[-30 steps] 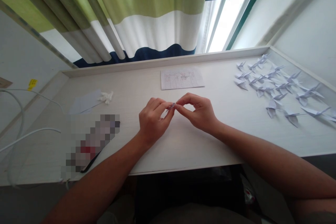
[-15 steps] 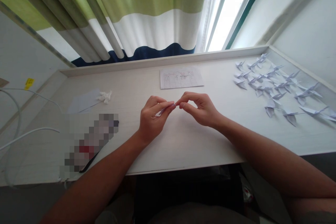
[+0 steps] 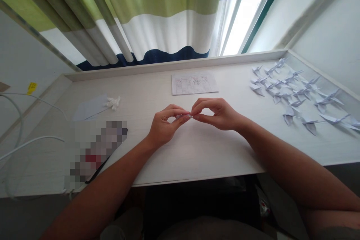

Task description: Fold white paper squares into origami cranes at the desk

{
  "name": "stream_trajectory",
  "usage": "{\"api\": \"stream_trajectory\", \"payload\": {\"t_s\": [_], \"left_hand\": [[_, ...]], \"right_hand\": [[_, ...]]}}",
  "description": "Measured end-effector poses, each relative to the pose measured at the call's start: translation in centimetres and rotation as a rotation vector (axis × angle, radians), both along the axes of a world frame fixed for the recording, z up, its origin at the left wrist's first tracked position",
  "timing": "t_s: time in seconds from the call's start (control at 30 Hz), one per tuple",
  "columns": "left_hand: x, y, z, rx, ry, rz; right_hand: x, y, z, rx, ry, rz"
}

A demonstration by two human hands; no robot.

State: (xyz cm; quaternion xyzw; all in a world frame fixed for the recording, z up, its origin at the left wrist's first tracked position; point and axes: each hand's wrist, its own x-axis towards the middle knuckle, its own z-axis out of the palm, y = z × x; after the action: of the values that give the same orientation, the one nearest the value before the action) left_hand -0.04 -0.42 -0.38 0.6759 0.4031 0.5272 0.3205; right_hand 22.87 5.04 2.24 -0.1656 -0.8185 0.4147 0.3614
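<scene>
Between my two hands, above the middle of the desk, is a small folded piece of paper [image 3: 179,116], mostly covered by fingers. My left hand [image 3: 166,123] pinches it between thumb and fingers. From the other side, my right hand [image 3: 216,114] pinches the paper's right end with thumb and index finger, its tips touching the left fingertips. The exact shape of the folds is hidden. To the right lie several white folded paper cranes [image 3: 305,90], grouped on the desk.
A printed form sheet [image 3: 195,84] lies beyond my hands. At left are white paper sheets [image 3: 89,107], a crumpled tissue [image 3: 113,103], a pixelated dark-edged object [image 3: 98,153] and white cables [image 3: 30,143]. A raised rim [image 3: 180,63] borders the white desk, with curtains [image 3: 165,30] behind.
My right thumb has straightened and closed with the index finger on the paper's end. Both hands have shifted slightly, with the fingertips meeting a little further right.
</scene>
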Motion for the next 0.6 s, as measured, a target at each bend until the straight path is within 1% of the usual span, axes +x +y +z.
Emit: {"api": "stream_trajectory", "payload": {"t_s": [0.2,0.33,0.43,0.6], "left_hand": [[-0.01,0.03,-0.08,-0.053,-0.005,0.003],[0.02,0.04,-0.15,-0.076,0.0,0.002],[0.01,0.06,-0.13,-0.101,0.003,0.012],[0.05,0.04,0.15,-0.149,-0.026,0.006]], "right_hand": [[-0.2,0.02,0.24,0.04,-0.06,-0.036],[-0.3,-0.11,0.33,0.082,-0.086,-0.026],[-0.27,-0.13,0.17,0.1,-0.089,-0.037],[-0.25,-0.04,-0.3,0.102,-0.088,-0.097]]}}
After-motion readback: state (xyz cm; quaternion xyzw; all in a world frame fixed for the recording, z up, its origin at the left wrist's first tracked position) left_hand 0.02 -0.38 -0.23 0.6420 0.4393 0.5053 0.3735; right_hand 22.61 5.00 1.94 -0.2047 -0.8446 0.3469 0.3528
